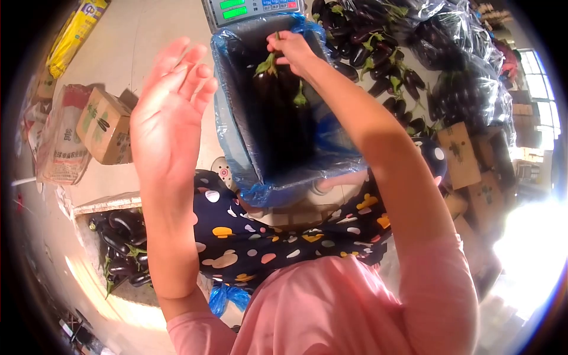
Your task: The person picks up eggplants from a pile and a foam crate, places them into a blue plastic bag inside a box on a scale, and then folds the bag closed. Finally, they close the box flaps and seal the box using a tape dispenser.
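Note:
In the head view, my right hand (291, 52) reaches over a box (222, 124) lined with blue plastic film. Its fingers are pinched around the green stem of an eggplant (267, 68), which hangs into the box. Beside it lies another eggplant (300, 100) with a green cap; deep shadow hides most of the box's contents. To the left of the box, my left hand (168, 115) is raised, palm showing, fingers stretched out and holding nothing. A weighing scale (254, 12) with lit green digits stands at the box's far end.
Eggplants (378, 53) are heaped at the far right beside large clear plastic bags (467, 77). More eggplants (121, 245) fill an open carton at lower left. A printed cardboard box (106, 127), a sack (65, 139) and a yellow package (77, 35) stand left. Cardboard (458, 154) lies right.

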A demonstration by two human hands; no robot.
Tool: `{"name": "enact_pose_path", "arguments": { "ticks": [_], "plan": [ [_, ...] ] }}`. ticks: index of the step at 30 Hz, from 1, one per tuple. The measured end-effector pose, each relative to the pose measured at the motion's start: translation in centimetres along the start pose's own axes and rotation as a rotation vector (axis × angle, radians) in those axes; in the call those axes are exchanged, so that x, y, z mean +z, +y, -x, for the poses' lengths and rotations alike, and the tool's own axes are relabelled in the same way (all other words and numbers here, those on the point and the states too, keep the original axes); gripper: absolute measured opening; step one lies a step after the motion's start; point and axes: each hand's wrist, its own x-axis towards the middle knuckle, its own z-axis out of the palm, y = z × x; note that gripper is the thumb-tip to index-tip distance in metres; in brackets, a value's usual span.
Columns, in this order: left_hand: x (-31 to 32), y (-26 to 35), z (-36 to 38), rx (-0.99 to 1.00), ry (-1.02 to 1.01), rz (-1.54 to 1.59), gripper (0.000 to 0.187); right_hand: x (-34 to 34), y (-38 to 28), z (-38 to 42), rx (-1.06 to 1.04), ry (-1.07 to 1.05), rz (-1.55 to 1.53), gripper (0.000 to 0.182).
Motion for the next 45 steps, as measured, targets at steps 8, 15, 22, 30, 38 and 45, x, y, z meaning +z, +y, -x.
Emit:
{"name": "enact_pose_path", "arguments": {
  "ticks": [8, 15, 22, 30, 38, 45],
  "plan": [
    [1.1, -5.2, -2.9, -0.233, -0.076, -0.326, 0.038, 0.7, 2.7, -0.9, 0.070, 0.165, 0.698, 0.022],
    [0.0, -13.9, -9.2, -0.323, 0.070, -0.685, 0.044, 2.0, 1.9, 0.1, 0.407, -0.024, 0.740, 0.035],
    [-2.0, -20.3, -13.0, -0.402, 0.396, -1.314, 0.027, 0.1, -2.9, 4.5, 0.225, -0.117, 1.302, 0.034],
    [-16.6, -29.2, -14.4, -0.174, -0.653, -1.535, 0.036, -1.8, -2.7, 7.7, -0.266, -0.342, 1.310, 0.033],
    [-8.7, -23.5, -12.6, -0.576, -0.810, -1.929, 0.035, -6.6, -4.5, 13.8, -0.645, -0.504, 0.942, 0.032],
    [-9.2, -24.2, -14.1, -0.663, -0.730, -2.069, 0.036, -8.2, -5.3, 14.2, -0.613, -0.577, 0.852, 0.036]
  ]
}}
